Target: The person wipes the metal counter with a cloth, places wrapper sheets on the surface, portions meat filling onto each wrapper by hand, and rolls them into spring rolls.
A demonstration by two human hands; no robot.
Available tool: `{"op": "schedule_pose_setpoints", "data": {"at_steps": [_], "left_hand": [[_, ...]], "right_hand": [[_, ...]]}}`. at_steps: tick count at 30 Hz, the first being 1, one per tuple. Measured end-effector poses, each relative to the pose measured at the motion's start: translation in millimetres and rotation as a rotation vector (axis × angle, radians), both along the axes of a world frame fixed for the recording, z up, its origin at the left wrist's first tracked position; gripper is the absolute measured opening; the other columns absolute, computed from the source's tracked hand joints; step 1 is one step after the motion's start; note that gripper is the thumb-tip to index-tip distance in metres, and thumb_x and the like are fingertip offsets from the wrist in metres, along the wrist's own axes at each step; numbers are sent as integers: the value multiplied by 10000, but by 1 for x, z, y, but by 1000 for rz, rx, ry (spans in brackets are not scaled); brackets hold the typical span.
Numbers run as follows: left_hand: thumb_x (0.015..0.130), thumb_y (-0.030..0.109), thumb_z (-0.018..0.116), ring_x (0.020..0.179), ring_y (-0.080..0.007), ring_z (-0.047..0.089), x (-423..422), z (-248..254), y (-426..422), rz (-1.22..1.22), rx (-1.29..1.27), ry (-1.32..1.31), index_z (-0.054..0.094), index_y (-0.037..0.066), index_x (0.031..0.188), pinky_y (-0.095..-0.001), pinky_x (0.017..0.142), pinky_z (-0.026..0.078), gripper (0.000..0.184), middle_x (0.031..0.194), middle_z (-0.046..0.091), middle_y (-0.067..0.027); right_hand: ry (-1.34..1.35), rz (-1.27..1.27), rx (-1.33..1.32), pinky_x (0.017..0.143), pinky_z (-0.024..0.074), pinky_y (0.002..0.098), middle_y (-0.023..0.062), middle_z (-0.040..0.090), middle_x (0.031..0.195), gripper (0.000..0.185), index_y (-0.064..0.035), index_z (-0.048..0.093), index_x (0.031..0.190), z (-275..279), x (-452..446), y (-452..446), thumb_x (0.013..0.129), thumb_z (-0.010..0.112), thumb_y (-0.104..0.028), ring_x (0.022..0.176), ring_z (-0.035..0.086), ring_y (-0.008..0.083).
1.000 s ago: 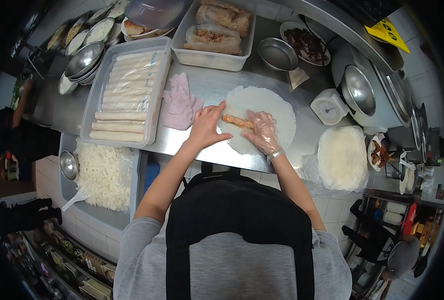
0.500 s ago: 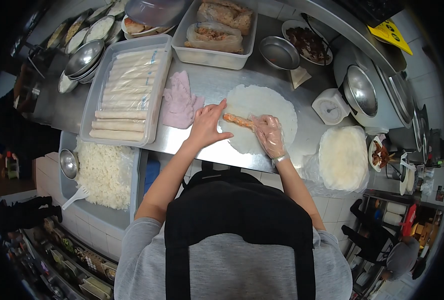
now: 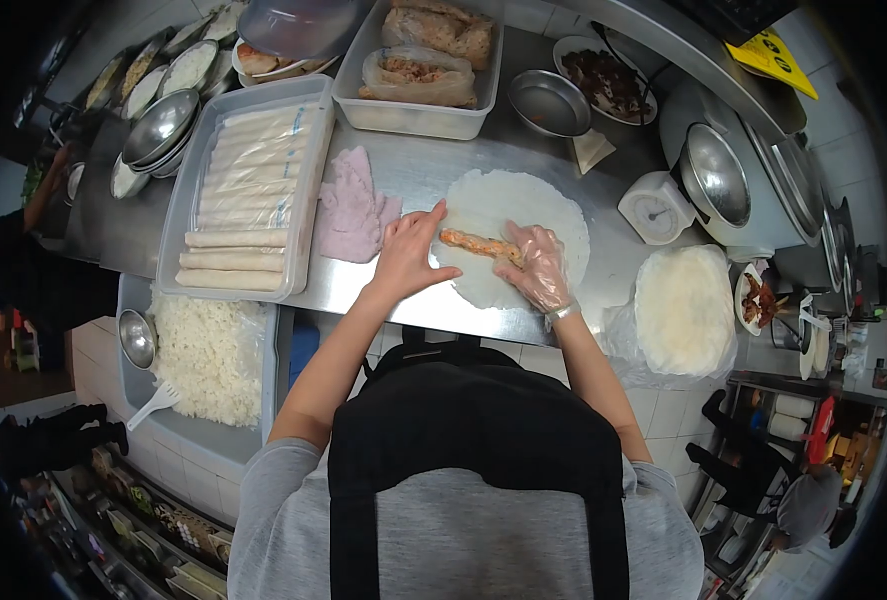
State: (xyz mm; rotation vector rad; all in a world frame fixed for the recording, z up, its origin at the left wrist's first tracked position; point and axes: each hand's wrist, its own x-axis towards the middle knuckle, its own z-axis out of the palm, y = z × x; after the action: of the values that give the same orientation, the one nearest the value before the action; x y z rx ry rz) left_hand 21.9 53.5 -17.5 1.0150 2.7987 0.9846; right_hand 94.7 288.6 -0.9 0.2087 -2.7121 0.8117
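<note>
A round, thin white wrapper [image 3: 514,198] lies flat on the steel table. Across it runs a short log of orange-flecked filling [image 3: 472,243]. My right hand [image 3: 540,268], in a clear plastic glove, has its thumb and fingers around the log's right end, hiding that part. Bare, my left hand [image 3: 410,252] holds nothing; its thumb and forefinger are spread by the wrapper's left edge, near the log's other end. A crumpled pink cloth [image 3: 354,210] lies left of my left hand.
Finished rolls fill a plastic tray [image 3: 302,230] at left. Behind stands a tub [image 3: 419,122] of bagged filling. On the right are a white scale [image 3: 656,208] and stacked wrappers [image 3: 686,312]. Below left, a grey bin [image 3: 214,440] holds rice. Other people stand at both sides.
My right thumb and fingers have shifted and spread slightly at the log's right end, and more of the log shows. My left hand keeps its pose beside the wrapper.
</note>
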Motion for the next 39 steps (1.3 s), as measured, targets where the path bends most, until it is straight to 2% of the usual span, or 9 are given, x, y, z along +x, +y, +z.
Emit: {"op": "schedule_pose_setpoints", "data": {"at_steps": [7, 12, 15, 19, 22, 28, 30, 33, 39], "left_hand": [[585, 389, 842, 1221, -279, 449, 1, 0, 0, -10, 31, 27, 310, 25, 1447, -425, 1005, 292, 1076, 1301, 555, -93], [581, 397, 837, 1222, -277, 452, 1, -1, 1, -8, 17, 2, 300, 32, 1456, -423, 1016, 292, 1089, 1315, 552, -84], [578, 407, 832, 1227, -277, 452, 0, 0, -1, -1, -2, 0, 289, 40, 1465, -424, 1028, 290, 1103, 1332, 547, -74], [580, 407, 832, 1231, -279, 449, 1, 0, 0, 6, -6, -10, 289, 39, 1465, -426, 1031, 288, 1101, 1335, 546, -74], [579, 407, 832, 1233, -281, 448, 1, 1, 0, 2, -13, -18, 287, 38, 1466, -430, 1033, 288, 1104, 1335, 546, -71], [589, 377, 843, 1224, -282, 448, 2, 3, 1, -5, 3, 18, 312, 29, 1449, -418, 1015, 289, 1069, 1304, 552, -91], [588, 378, 844, 1226, -282, 448, 1, 3, 2, -2, -7, 7, 313, 29, 1448, -418, 1016, 288, 1069, 1308, 550, -92], [587, 379, 844, 1229, -283, 447, 2, 3, 2, 1, -9, 1, 315, 27, 1447, -418, 1019, 287, 1069, 1313, 548, -94], [589, 379, 844, 1225, -284, 449, 2, 5, 1, 2, -1, 4, 315, 25, 1446, -423, 1017, 291, 1068, 1309, 552, -95]], "right_hand": [[-5, 61, -40, 813, 443, 400, 78, 575, 930, 332, -105, 706, 1042, -9, -4, 3, 722, 748, -183, 921, 541, 268], [-30, 48, -33, 843, 437, 393, 99, 591, 983, 318, -106, 686, 1131, -8, 4, 12, 818, 670, -165, 933, 541, 287], [26, 30, 112, 865, 432, 398, 121, 591, 999, 356, -84, 671, 1154, -13, 7, 11, 815, 676, -193, 958, 535, 309], [27, -16, 7, 858, 437, 405, 119, 599, 988, 395, -69, 680, 1120, -6, 12, 19, 756, 727, -212, 969, 536, 313], [-76, -7, 40, 901, 413, 409, 121, 572, 1076, 533, -96, 615, 1221, -8, 18, 29, 724, 754, -227, 1010, 512, 315], [-118, 10, -70, 883, 430, 406, 117, 602, 1012, 434, -54, 676, 1057, -8, 8, 23, 675, 781, -231, 986, 536, 309], [49, 2, 15, 843, 447, 397, 111, 609, 931, 323, -50, 706, 969, 6, 7, 10, 686, 771, -193, 938, 550, 297], [24, 27, -156, 835, 446, 391, 105, 606, 916, 316, -52, 705, 996, -16, 2, 12, 708, 760, -170, 910, 553, 290], [-19, 15, -192, 818, 447, 395, 88, 594, 951, 275, -87, 696, 1071, -1, 9, 14, 808, 697, -167, 899, 546, 281]]}}
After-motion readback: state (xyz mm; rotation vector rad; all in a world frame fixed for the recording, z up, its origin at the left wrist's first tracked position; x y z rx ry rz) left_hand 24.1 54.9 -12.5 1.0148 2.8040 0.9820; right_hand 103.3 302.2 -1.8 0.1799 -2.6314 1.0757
